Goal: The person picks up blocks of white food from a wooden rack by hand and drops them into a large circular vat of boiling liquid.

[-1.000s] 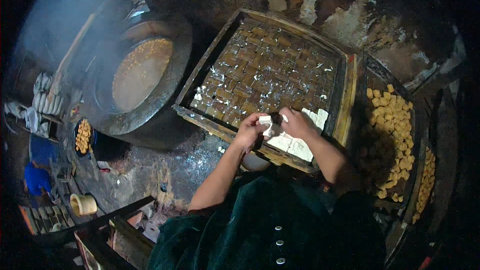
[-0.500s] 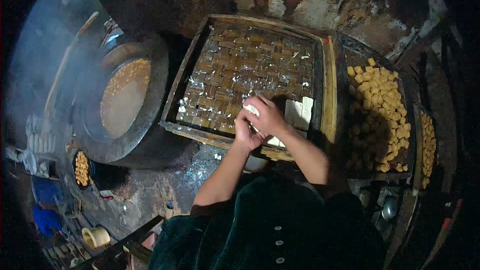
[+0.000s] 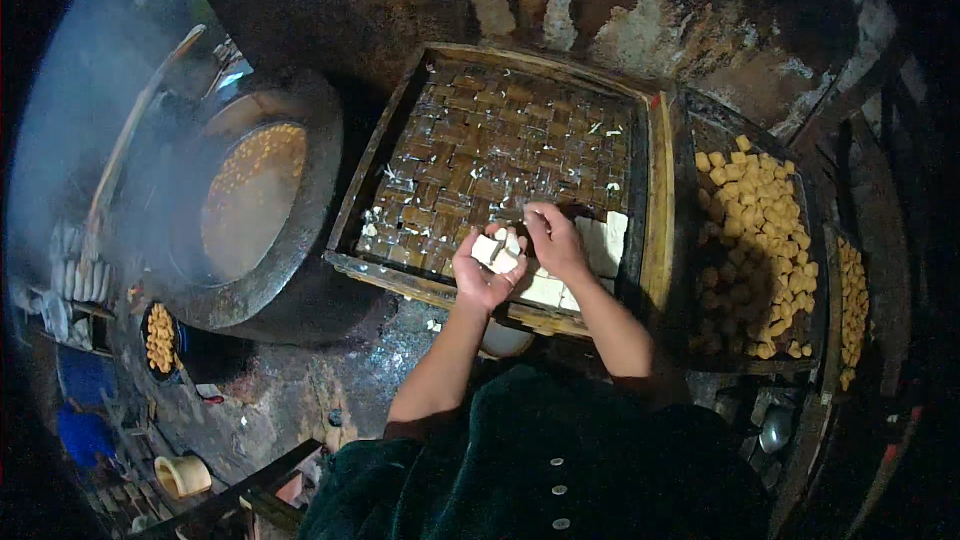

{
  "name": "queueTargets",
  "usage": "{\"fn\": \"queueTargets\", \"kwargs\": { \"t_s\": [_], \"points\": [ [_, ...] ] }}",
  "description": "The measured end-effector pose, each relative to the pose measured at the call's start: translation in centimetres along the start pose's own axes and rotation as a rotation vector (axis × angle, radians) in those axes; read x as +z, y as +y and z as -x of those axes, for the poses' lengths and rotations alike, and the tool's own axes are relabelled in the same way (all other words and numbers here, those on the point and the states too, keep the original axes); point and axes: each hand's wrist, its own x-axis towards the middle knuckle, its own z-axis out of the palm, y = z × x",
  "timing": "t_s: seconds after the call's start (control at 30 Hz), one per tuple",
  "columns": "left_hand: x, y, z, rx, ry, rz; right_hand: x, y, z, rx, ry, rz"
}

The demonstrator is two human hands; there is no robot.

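My left hand point(image 3: 484, 274) is cupped palm up over the near edge of a square woven bamboo tray point(image 3: 380, 175) and holds several white tofu cubes point(image 3: 498, 249). My right hand point(image 3: 553, 238) is right beside it, its fingertips on the cubes in my left palm. Under and beside both hands, a patch of white cut tofu point(image 3: 598, 242) lies in the tray's near right corner. The rest of the tray's weave is bare, with small white crumbs on it.
A large steaming wok point(image 3: 250, 202) full of frying golden pieces stands to the left, with a long handle point(image 3: 125, 145) leaning over it. Baskets of fried golden tofu puffs point(image 3: 760, 240) stand on the right. At the lower left sits a small dark bowl of fried pieces point(image 3: 160, 337).
My hands have drawn together over the tray's near right corner, and my left palm now faces up with tofu cubes in it. The view has shifted slightly.
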Motion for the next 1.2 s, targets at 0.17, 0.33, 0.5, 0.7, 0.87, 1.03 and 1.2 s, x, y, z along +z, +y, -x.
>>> {"fn": "queueTargets", "kwargs": {
  "t_s": [0.17,0.33,0.5,0.7,0.87,1.03,1.2],
  "points": [
    [0.0,1.6,0.2,0.093,0.009,0.006,-0.7,3.7,4.1,-0.064,-0.520,0.526],
    [-0.5,2.0,0.2,0.093,-0.007,0.010,0.3,3.3,4.4,-0.064,-0.531,0.697],
    [-0.3,1.5,0.0,0.064,-0.001,-0.011,1.0,3.2,3.1,0.085,-0.644,0.901],
    [-0.7,1.3,-0.7,0.101,0.133,-0.117,0.3,1.5,1.3,0.102,-0.232,0.396],
    [-0.6,0.1,-1.3,0.105,0.126,-0.115,2.8,-3.1,0.9,-0.066,-0.160,-0.082],
    [0.7,-0.6,-1.1,0.098,-0.074,-0.045,1.4,-0.4,0.8,-0.066,-0.070,-0.113],
    [0.0,1.4,-0.5,0.114,0.033,-0.036,-1.8,0.8,3.0,-0.027,-0.523,0.448]
  ]
}}
